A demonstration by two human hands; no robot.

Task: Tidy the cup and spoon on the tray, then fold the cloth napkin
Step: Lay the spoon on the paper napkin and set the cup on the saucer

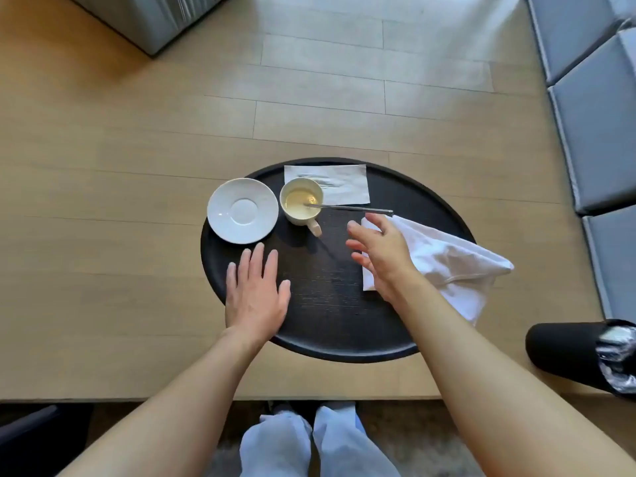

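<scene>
Two hands over the tray (430,208), both empty. Right hand (378,256) raised above the dark surface, fingers (358,228) loosely spread and a little curled, pinching nothing, pointing up and left toward the cup (301,204). Just beyond those fingertips, the spoon (351,208): bowl end inside the cup, handle lying out to the right, long axis nearly left to right across the tray, free end just above the right hand. So the spoon handle clearly nearer to the right hand than to the left. Cup handle turned toward the person, between the two hands.

Left hand (256,287) flat near the tray's left edge, fingers straight and slightly apart, just below the saucer (242,210), not touching it as far as visible. Saucer beside the cup, on its left, empty.

Napkin (447,263) under and behind the right wrist, unfolded in a loose heap, hanging over the tray's right rim. Paper sheet (344,177) behind the cup. Probably first a short reach of the right hand to the spoon handle.
</scene>
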